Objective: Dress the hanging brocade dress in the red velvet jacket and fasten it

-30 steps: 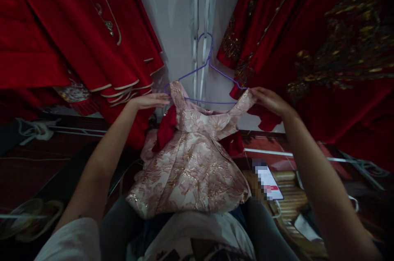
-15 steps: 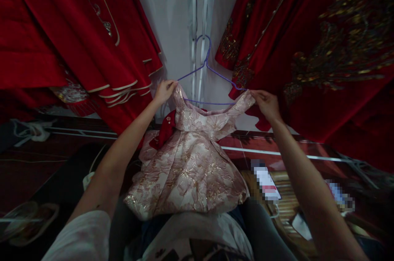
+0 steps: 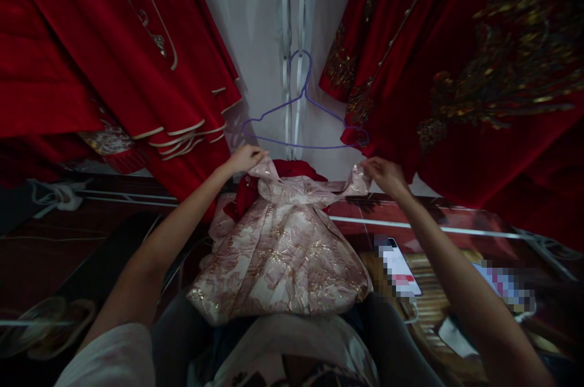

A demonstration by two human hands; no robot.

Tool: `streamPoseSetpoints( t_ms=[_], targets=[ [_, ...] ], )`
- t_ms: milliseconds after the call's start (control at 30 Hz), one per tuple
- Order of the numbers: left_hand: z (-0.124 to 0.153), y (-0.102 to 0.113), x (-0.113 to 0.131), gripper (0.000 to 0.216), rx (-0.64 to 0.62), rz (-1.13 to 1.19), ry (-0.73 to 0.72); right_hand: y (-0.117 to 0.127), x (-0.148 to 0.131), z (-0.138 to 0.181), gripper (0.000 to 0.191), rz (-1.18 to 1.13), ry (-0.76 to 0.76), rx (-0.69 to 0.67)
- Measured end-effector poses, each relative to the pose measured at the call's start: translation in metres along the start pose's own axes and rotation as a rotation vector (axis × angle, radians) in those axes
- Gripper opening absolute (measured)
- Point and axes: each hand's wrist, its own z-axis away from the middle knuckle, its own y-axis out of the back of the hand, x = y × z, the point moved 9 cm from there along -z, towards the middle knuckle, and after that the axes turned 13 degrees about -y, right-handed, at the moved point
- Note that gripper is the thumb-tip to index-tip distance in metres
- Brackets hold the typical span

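We've got the pink-&-gold brocade dress (image 3: 278,253) across our lap, skirt nearest us, neckline facing away. L hand (image 3: 244,159) has its grip pinched narrow on one shoulder strap; R hand (image 3: 387,174) likewise holds the other strap b/w thumb & fingers, so the neckline's spread wide b/w our hands. Some red fabric (image 3: 298,168) shows behind the neckline. Purple hanger (image 3: 303,92) hangs just beyond the straps, apart from them, its hook at the pale rails (image 3: 285,22). Red garments hang either side: L ones (image 3: 182,89) w/ pale edging, R ones (image 3: 456,149) w/ gold embroidery. To our R, a phone (image 3: 404,271), partly pixelated, lies on a slatted wooden worktop (image 3: 435,271) w/ white cord (image 3: 413,314) nearby.
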Motion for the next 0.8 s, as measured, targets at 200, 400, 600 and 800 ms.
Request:
streamPoseSetpoints(
  t_ms=[200,400,600,800],
  targets=[
    [-0.053,-0.009,0.107,0.03,0.146,0.109,-0.428,0.029,-0.083,-0.006,0.028,0.176,0.27,0.198],
    [-0.065,-0.048,0.119,0.028,0.002,0.079,-0.425,0.049,-0.062,-0.032,0.025,0.479,0.282,0.34],
    [-0.062,-0.048,0.116,0.029,0.024,0.096,-0.435,0.062,-0.021,-0.036,0.025,0.588,0.236,0.361],
    [-0.063,-0.048,0.116,0.031,0.003,0.079,-0.425,0.065,-0.027,-0.034,0.028,0.525,0.219,0.392]
  ],
)
